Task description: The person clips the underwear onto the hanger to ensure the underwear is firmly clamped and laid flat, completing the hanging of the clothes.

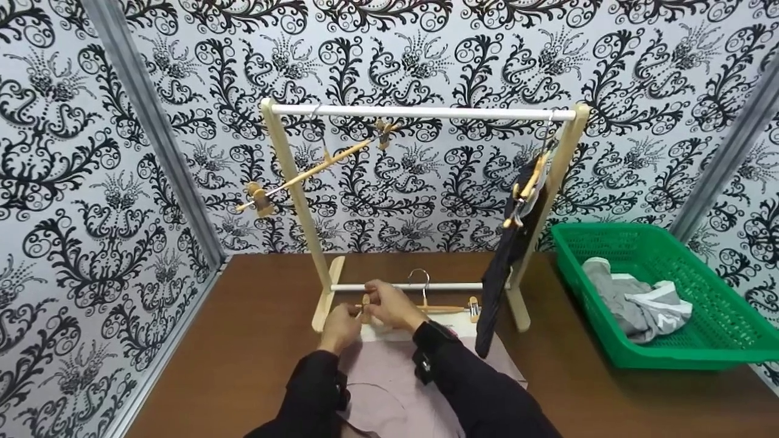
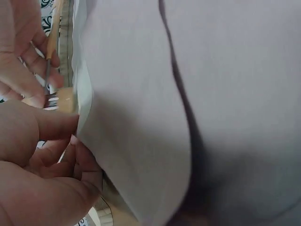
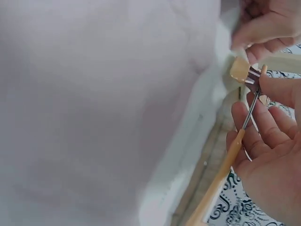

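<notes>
A pale pink garment (image 1: pixel 389 371) with a white inner band lies on the table under a wooden clip hanger (image 1: pixel 447 309). My left hand (image 1: pixel 342 327) pinches the garment's edge near its corner, as the left wrist view shows with the fingers (image 2: pixel 56 127) on the cloth. My right hand (image 1: pixel 392 304) grips the clip (image 3: pixel 241 70) at the hanger's left end, thumb on one side and fingers beneath. The clip stands right beside the white band (image 3: pixel 183 136); whether its jaws bite the cloth I cannot tell. The hanger's metal hook (image 1: pixel 420 277) points toward the rack.
Behind the hands stands a wooden rack with a white top bar (image 1: pixel 426 112). A bare clip hanger (image 1: pixel 328 161) hangs at its left, a dark garment (image 1: pixel 502 267) on another hanger at its right. A green basket (image 1: pixel 584 316) holds grey and white cloth (image 1: pixel 639 304).
</notes>
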### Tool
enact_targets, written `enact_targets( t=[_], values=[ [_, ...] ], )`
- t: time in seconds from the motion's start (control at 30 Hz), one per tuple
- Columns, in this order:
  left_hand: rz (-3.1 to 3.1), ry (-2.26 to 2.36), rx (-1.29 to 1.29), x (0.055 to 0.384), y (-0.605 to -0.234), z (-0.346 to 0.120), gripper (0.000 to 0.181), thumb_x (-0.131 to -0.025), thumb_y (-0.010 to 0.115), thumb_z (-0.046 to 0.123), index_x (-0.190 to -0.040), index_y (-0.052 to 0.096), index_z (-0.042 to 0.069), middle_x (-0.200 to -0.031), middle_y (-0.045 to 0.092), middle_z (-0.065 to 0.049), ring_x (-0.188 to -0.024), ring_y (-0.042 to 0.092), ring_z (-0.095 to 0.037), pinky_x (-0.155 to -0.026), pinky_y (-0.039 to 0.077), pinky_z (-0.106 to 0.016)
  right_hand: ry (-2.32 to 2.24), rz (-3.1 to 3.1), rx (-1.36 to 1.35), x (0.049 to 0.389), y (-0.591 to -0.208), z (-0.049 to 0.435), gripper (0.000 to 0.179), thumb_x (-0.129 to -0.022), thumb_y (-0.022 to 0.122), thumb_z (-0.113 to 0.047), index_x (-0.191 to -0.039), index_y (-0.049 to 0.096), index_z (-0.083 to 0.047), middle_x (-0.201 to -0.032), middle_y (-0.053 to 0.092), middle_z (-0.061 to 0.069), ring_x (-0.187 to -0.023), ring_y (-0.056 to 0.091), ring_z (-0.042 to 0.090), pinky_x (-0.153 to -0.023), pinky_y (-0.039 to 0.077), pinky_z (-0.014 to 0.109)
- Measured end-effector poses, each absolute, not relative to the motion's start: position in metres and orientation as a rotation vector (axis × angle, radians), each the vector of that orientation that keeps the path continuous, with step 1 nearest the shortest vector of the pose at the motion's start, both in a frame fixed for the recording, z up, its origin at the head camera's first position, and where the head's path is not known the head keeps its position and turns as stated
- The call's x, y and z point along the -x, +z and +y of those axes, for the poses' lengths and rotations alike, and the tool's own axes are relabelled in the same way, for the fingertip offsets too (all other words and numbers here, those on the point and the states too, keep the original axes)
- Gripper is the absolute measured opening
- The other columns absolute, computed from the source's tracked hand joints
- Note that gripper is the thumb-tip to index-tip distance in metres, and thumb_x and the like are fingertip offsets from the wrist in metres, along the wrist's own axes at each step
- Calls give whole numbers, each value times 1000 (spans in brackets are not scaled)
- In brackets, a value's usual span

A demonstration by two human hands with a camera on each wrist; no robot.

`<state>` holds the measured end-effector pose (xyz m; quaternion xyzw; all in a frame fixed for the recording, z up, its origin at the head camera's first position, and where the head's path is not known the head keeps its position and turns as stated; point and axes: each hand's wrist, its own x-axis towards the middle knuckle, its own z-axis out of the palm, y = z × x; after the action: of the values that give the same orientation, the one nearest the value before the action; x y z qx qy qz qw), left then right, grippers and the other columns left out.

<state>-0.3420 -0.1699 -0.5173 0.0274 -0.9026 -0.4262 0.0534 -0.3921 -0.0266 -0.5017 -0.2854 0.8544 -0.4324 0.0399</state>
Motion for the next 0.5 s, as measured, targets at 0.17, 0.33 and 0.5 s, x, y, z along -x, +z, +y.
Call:
enact_targets(
  t=[0.17,0.33,0.5],
  values=[
    [-2719,-1398,-13,344,-513,-171,29,-96,64,20,-97,75,-7,-88,72,-13,-79,62,-26,-72,52,-39,-1227,2649,908,399,-485,-23,37,-90,73,-6,-123,66,8,-104,74,16,-95,70,26,-87,55,39],
    [-2698,-1428,64,345,-515,-171,30,-88,62,19,-63,65,3,-59,49,5,-57,43,-14,-50,34,-26,-1243,2594,841,402,-474,-15,38,-92,74,-15,-124,68,4,-105,75,12,-93,71,20,-85,56,32],
    [-2725,-1399,30,347,-510,-170,26,-83,66,12,-61,52,14,-63,47,4,-60,43,-16,-54,34,-27,-1217,2588,893,402,-467,-13,34,-91,76,-19,-119,72,0,-108,75,11,-96,70,22,-86,55,33]
  ],
)
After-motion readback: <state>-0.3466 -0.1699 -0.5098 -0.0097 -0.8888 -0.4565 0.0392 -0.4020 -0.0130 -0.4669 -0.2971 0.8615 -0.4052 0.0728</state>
